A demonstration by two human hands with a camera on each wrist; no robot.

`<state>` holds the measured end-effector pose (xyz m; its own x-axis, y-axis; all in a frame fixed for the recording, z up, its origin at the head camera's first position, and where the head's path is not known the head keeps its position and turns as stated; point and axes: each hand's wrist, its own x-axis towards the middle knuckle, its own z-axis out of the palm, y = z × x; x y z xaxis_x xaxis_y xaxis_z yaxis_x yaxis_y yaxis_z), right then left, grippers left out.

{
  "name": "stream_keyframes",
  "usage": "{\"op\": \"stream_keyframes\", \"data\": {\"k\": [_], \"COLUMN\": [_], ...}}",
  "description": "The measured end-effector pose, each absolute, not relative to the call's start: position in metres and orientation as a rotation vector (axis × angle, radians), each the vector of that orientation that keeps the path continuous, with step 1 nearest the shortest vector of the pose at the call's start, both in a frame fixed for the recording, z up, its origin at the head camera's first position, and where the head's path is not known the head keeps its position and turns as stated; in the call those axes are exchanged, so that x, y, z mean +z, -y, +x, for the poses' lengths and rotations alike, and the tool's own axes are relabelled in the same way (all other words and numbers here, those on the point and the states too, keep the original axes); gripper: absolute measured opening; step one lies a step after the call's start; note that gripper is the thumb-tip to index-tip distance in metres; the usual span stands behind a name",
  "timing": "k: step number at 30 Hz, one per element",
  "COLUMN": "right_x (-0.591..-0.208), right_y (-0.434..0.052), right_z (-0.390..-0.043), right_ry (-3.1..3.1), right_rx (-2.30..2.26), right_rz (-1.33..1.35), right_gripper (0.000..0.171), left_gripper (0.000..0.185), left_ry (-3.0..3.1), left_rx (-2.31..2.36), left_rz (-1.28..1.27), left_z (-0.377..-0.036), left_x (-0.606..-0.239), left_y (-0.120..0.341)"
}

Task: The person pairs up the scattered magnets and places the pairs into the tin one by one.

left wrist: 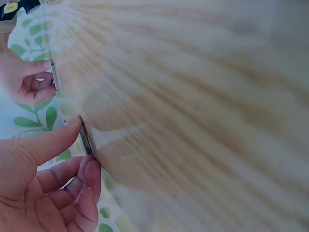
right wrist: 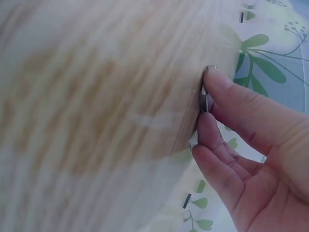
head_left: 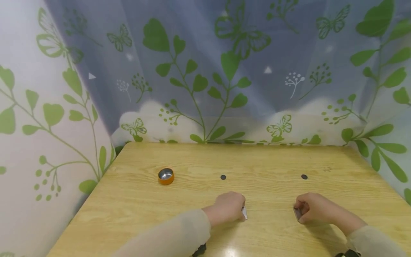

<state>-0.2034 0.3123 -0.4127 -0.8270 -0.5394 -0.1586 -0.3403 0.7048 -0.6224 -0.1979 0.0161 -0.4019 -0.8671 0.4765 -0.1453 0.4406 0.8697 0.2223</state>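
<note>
In the head view my left hand (head_left: 228, 206) is low over the middle of the table, pinching a small flat whitish piece (head_left: 245, 213). Seen from the left wrist, this piece (left wrist: 86, 137) is thin and dark-edged, held by its ends between thumb and fingers, close to the tabletop. Farther right, my right hand (head_left: 316, 208) pinches a small flat grey piece (head_left: 297, 213). That piece (right wrist: 206, 92) looks silvery and metallic in the right wrist view, between thumb and fingertips at the table surface. What kind of things these are cannot be told.
Beyond the left hand lies a small dark disc (head_left: 223, 177), and a second dark disc (head_left: 304, 176) lies beyond the right hand. An orange bowl (head_left: 166, 182) with a shiny metal inside stands at the left. Patterned curtains (head_left: 199, 117) border the wooden table (head_left: 135, 203).
</note>
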Motion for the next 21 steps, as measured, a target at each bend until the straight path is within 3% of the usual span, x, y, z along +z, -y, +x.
{"op": "stream_keyframes", "data": {"k": [21], "right_x": [-0.412], "right_y": [-0.299], "right_z": [-0.204], "right_ry": [-2.587], "right_rx": [-0.829], "right_rz": [-0.705], "right_gripper": [0.026], "left_gripper": [0.024], "left_ry": [-2.85], "left_rx": [0.16], "left_rz": [0.666], "left_z": [-0.2], "left_x": [-0.403], "left_y": [-0.039]}}
